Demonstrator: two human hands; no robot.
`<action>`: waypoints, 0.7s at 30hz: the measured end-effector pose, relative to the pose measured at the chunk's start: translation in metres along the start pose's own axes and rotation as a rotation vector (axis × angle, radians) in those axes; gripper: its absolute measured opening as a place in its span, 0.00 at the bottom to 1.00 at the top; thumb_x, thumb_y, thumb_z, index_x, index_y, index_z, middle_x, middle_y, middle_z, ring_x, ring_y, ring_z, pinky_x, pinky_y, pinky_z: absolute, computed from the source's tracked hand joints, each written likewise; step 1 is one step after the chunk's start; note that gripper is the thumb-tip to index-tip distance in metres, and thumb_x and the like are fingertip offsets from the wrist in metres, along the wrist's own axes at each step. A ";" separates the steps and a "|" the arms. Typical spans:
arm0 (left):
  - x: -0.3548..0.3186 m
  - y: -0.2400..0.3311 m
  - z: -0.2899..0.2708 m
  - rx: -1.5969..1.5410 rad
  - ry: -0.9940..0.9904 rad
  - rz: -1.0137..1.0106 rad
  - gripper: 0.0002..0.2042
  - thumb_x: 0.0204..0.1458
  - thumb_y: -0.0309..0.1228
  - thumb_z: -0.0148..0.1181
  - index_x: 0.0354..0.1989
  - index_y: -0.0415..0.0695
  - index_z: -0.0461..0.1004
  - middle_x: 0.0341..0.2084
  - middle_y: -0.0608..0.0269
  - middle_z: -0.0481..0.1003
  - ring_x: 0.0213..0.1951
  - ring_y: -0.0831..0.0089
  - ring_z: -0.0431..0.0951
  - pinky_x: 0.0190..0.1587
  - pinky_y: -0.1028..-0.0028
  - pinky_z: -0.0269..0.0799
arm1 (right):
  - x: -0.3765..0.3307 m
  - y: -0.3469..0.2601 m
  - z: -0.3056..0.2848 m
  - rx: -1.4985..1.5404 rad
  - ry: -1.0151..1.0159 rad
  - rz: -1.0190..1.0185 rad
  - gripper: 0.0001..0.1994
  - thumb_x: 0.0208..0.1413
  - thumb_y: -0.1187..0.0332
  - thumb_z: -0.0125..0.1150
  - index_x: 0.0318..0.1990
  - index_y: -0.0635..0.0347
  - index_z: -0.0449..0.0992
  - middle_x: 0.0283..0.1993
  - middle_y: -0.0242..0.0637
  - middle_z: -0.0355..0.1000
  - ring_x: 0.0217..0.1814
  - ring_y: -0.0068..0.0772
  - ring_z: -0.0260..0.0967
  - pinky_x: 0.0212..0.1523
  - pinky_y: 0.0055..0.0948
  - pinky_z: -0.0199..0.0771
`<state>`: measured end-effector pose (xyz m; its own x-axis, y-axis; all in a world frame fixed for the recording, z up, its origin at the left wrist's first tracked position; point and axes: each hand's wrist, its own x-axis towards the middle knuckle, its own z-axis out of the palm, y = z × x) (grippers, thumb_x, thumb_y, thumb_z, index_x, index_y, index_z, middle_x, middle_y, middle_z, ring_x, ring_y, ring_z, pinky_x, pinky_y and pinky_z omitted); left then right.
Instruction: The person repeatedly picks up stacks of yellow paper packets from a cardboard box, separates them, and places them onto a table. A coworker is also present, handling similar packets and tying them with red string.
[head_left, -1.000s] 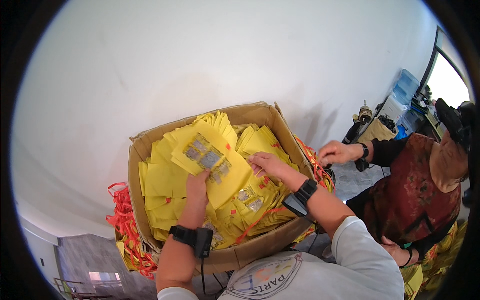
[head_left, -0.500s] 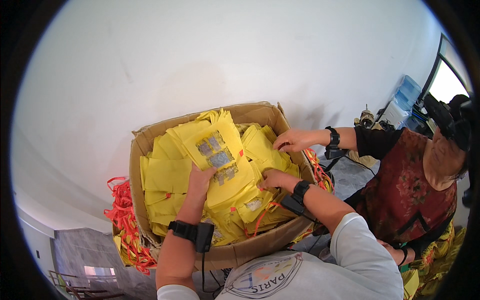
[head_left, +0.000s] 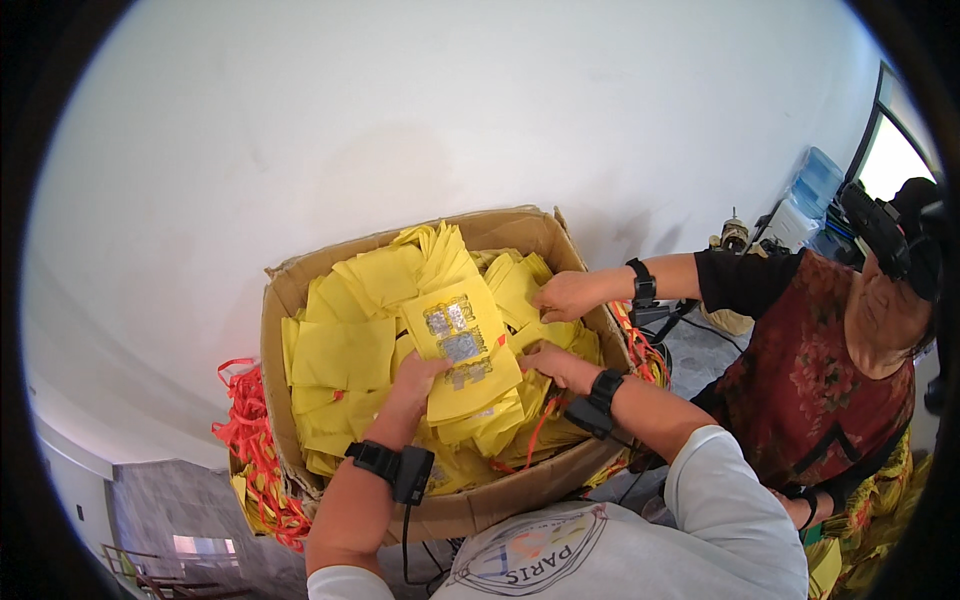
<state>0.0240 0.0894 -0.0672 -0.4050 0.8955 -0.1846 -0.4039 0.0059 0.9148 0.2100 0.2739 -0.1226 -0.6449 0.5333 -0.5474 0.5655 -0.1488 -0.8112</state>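
Note:
Inside a large cardboard box [head_left: 283,400] lie many loose yellow paper sheets [head_left: 345,352]. My left hand [head_left: 413,385] pinches the left edge of a yellow sheet with a silver and dark printed pattern [head_left: 482,388], its thumb on top. Whether further sheets lie in the same grip is hidden. Close to this sheet's right edge is my right hand [head_left: 562,366], fingers curled inward; what they hold is hard to make out. A red ribbon [head_left: 540,428] runs over the papers below my right hand.
Across the box's right side reaches a co-worker's hand [head_left: 570,296], over the papers. Red ribbons [head_left: 245,420] hang outside the box at left. A white wall [head_left: 400,120] rises behind. More yellow papers [head_left: 825,568] are at lower right, and a blue water bottle [head_left: 815,180] stands far right.
The printed sheet has come down and to the right with my left hand. My right hand has shifted slightly right. The co-worker's hand has moved a little left and down.

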 end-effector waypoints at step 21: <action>-0.026 0.026 0.046 -0.099 0.067 0.241 0.27 0.47 0.21 0.59 0.56 0.38 0.57 0.50 0.59 0.66 0.48 0.70 0.69 0.51 0.72 0.65 | -0.096 -0.089 -0.002 0.275 -0.043 -0.519 0.17 0.55 0.71 0.52 0.53 0.63 0.68 0.45 0.32 0.72 0.43 0.21 0.69 0.43 0.21 0.69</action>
<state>0.0623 0.0869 -0.0220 -0.5514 0.8342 0.0077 -0.3659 -0.2502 0.8964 0.2227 0.2378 0.0022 -0.8252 0.5607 -0.0679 0.0198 -0.0914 -0.9956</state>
